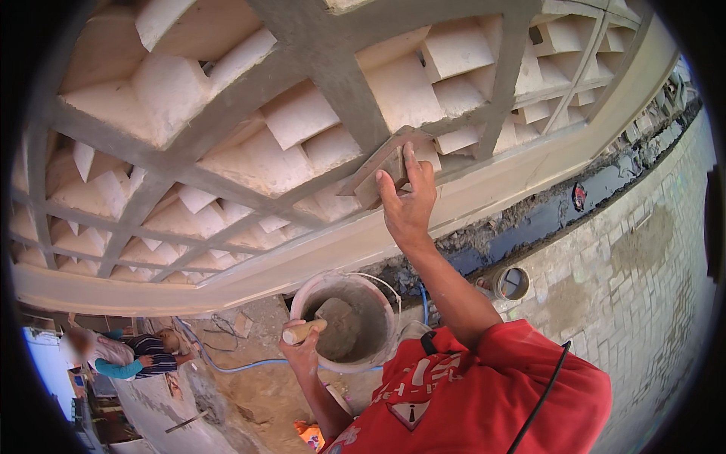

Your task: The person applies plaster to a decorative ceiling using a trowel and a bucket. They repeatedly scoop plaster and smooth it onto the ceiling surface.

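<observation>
At the far left, a co-worker (144, 359) in teal sleeves and a striped dark garment sits well apart from the work. Next I see a blue hose (249, 368) curving over the sandy ground toward the big bucket and, lower down, something orange (308, 433) near the forearm. The person's left hand (302, 352) is wrapped round the pale handle (305, 332) of a trowel, whose mortar-smeared blade (334, 312) sits inside the bucket's mouth. That big pale bucket (376, 303), its wire bail (380, 284) leaning over the far rim, holds wet grey mortar (348, 342), with more of it smeared up the inner wall. Above and to the right, the right hand (408, 204) grips a float (389, 168) by its block, thumb on one side and fingers on the other; the flat board appears to lie against a grey bar of the lattice wall (355, 79). Further right, a small bucket (499, 287) stands at the paving's edge, its contents unclear to me. Beyond it, a ditch (529, 219) of dark water runs between wall and paving (605, 303), a red object (579, 197) lying in it.
</observation>
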Demonstrator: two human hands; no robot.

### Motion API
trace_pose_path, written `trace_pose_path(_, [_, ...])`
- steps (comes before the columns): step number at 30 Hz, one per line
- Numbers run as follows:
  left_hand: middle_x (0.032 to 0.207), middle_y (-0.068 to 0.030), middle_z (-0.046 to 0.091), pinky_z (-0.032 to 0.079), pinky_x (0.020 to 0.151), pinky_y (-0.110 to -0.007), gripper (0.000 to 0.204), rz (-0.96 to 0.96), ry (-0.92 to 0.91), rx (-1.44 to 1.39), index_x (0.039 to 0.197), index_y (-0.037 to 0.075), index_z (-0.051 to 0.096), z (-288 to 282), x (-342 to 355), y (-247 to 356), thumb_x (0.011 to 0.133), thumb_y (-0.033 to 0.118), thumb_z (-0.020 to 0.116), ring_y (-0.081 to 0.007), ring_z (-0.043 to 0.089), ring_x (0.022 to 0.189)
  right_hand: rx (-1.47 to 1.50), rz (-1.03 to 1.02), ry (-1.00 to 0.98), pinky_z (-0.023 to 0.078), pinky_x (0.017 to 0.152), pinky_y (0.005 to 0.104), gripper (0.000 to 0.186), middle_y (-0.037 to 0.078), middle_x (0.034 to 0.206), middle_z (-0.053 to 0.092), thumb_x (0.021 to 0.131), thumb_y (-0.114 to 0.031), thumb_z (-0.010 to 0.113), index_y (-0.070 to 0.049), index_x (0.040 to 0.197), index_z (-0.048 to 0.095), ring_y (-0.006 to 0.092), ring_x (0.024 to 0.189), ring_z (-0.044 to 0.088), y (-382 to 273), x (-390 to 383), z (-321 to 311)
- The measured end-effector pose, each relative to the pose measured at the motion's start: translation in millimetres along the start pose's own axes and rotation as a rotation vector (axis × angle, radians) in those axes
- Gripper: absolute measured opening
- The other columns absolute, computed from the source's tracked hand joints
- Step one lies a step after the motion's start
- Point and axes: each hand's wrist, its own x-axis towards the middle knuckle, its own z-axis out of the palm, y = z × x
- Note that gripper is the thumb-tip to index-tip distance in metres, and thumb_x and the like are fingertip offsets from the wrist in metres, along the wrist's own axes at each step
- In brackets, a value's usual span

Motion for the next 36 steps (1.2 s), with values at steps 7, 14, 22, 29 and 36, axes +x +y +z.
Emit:
trace_pose_path(7, [0.086,-0.0067,0.061,0.048,0.068,-0.025,0.028,-0.022,0.001,0.005,0.098,0.0,0.059,-0.5,2.7,7.5,0.073,-0.006,0.07,-0.0115,0.058,0.075,0.006,0.023,-0.263,0.048,0.072,0.0361,0.052,0.017,0.093,0.05,0.081,-0.007,0.068,0.009,0.127,0.052,0.028,0.082,0.056,-17.3,-41.8,3.6])
trace_pose_path(14, [0.087,-0.0064,0.06,0.048,0.068,-0.025,0.028,-0.002,0.014,-0.038,0.098,0.0,0.059,-3.9,2.0,-0.1,0.073,-0.006,0.07,-0.0114,0.057,0.076,-0.031,0.083,0.004,0.048,0.071,0.0339,0.05,0.015,0.09,0.051,0.084,-0.011,0.065,0.009,0.128,0.052,0.0234,0.081,0.055,2.2,15.3,-33.7])
trace_pose_path(22, [0.086,-0.0065,0.061,0.048,0.069,-0.025,0.028,-0.006,-0.015,0.052,0.097,0.0,0.059,2.5,2.6,6.4,0.072,-0.005,0.07,-0.0115,0.058,0.076,0.005,0.092,-0.247,0.047,0.069,0.0376,0.05,0.016,0.085,0.047,0.082,-0.011,0.065,0.006,0.128,0.054,0.0302,0.077,0.053,-22.4,-41.8,5.5])
trace_pose_path(29, [0.086,-0.0068,0.062,0.048,0.068,-0.025,0.029,0.02,0.019,-0.004,0.097,0.0,0.059,-5.2,-0.1,-1.1,0.072,-0.005,0.071,-0.0119,0.058,0.076,-0.046,0.103,0.069,0.046,0.071,0.0357,0.048,0.015,0.089,0.051,0.084,-0.01,0.063,0.008,0.128,0.053,0.0239,0.078,0.054,-10.6,19.6,-41.3])
trace_pose_path(36, [0.086,-0.0072,0.062,0.049,0.069,-0.026,0.029,0.002,-0.046,0.019,0.098,0.0,0.059,6.1,0.5,4.5,0.072,-0.006,0.071,-0.0123,0.059,0.076,-0.042,0.102,-0.357,0.045,0.071,0.0341,0.048,0.016,0.091,0.049,0.087,-0.012,0.061,0.009,0.129,0.051,0.0263,0.081,0.053,-22.5,-25.9,-17.2])
